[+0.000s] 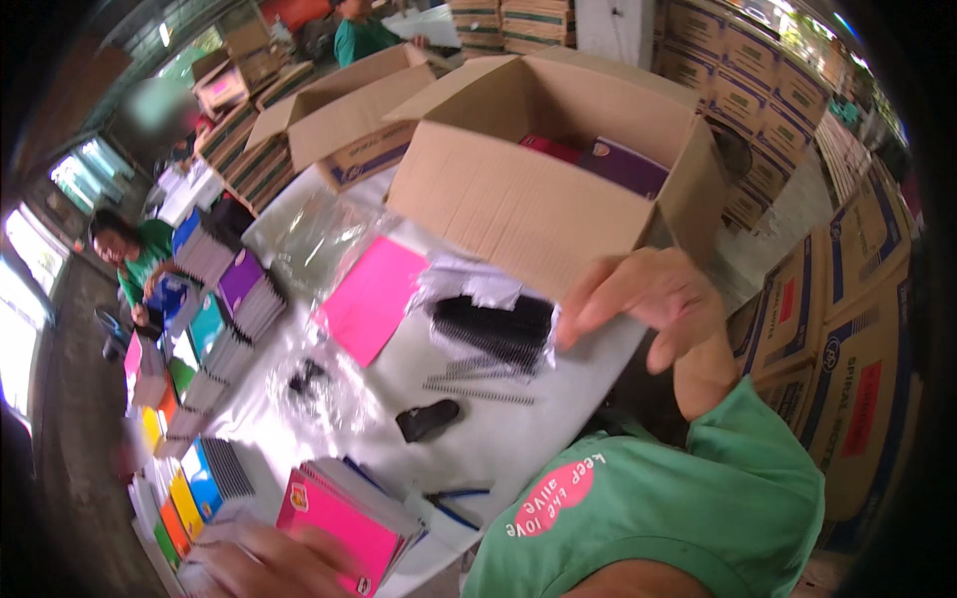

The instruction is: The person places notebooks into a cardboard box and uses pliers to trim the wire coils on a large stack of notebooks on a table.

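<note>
My right hand (653, 299) is raised over the table's right edge, in front of the large open carton (528, 194). Its fingers are curved and apart, with nothing seen between them. Just left of it lies a bundle of black spiral binding coils (493, 329) in crumpled white paper, with several loose coils (478, 391) beside it. At the lower left my left hand (264, 560), blurred by motion, is at the near-left side of a stack of pink spiral notebooks (349, 523). Whether it grips a notebook is unclear. Blue-handled pliers (454, 506) lie right of the stack.
A pink sheet (369, 299), clear plastic wrap (319, 394) and a small black object (427, 421) lie on the white table. Colourful notebook stacks (204, 309) line its left side, near another person (135, 254). Stacked cartons (847, 339) stand at right.
</note>
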The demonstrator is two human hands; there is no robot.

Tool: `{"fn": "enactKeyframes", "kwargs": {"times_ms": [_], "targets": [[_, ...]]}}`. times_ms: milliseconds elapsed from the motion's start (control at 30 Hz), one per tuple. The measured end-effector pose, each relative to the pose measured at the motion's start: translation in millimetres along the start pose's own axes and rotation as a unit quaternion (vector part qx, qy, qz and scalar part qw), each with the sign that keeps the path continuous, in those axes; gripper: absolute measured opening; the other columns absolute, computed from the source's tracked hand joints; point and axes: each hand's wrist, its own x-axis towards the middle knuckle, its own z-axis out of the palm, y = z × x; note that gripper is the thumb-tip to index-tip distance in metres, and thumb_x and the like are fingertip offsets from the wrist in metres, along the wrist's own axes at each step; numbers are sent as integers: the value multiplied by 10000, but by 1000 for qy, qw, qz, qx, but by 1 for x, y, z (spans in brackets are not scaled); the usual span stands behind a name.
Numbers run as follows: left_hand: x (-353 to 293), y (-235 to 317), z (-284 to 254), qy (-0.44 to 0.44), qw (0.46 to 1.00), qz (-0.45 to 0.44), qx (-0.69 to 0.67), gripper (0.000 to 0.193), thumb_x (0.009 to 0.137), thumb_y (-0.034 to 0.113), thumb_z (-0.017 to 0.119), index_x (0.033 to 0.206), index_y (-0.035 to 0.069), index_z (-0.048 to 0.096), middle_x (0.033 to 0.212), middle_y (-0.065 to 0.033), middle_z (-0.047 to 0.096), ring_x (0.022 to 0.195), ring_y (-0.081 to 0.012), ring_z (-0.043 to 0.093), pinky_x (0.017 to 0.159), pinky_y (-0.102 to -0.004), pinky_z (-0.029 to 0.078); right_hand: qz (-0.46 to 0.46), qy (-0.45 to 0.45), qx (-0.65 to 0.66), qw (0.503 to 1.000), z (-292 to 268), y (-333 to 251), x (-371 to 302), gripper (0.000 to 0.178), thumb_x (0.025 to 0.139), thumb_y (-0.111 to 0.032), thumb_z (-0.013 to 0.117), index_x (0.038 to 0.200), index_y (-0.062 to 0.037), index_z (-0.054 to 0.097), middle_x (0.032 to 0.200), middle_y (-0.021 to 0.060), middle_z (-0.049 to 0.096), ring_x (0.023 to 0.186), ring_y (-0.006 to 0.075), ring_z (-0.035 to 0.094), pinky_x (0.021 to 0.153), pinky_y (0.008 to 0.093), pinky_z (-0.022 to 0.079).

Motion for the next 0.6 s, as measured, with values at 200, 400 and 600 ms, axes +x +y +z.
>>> {"fn": "enactKeyframes", "kwargs": {"times_ms": [200, 400, 600], "targets": [[126, -126, 132, -273, 934, -23, -228, 311, 887, 400, 557, 891, 90, 573, 975, -73, 532, 807, -241, 545, 710, -392, 436, 76, 318, -284, 901, -105, -69, -111, 389, 817, -128, 670, 1177, -34, 557, 1168, 81, 549, 1049, 166, 523, 868, 303, 427], [236, -202, 196, -677, 713, -112, -144, 373, 870, 441, 568, 925, 73, 594, 999, -89, 549, 804, -266, 560, 730, -418, 446, 120, 373, -445, 805, -190, -78, -151, 411, 805, -229, 691, 1187, -139, 569, 1249, 97, 491, 1157, 227, 474, 923, 329, 391], [351, -324, 159, -703, 681, -200, 52, 444, 902, 484, 459, 903, 61, 595, 865, -55, 556, 743, -206, 561, 666, -349, 454, 189, 311, -625, 690, -240, -54, -155, 561, 777, -449, 668, 1245, -168, 540, 1405, 125, 334, 1310, 277, 316, 1026, 565, 206]]}}
